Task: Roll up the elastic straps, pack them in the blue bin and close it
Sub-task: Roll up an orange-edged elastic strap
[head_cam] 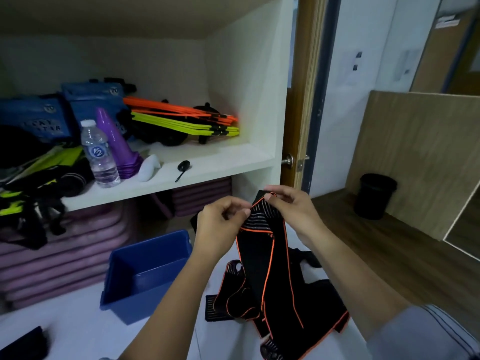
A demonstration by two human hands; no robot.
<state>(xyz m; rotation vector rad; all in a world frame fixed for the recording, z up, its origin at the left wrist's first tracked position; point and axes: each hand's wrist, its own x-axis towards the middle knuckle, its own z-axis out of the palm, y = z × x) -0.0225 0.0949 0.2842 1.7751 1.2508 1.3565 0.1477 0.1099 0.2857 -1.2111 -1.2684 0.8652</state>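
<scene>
A black elastic strap with orange edging hangs in front of me, its top end pinched between both hands. My left hand grips the upper left edge, and my right hand holds the top fold from the right. The strap's lower part trails down onto a heap of more black and orange straps on the white floor. The blue bin stands open and looks empty, just left of my left forearm. No lid is in sight.
A white shelf above the bin carries a water bottle, purple cones, orange and yellow hurdles and blue cases. Purple mats are stacked beneath it. A black waste bin stands at the right by a wooden panel.
</scene>
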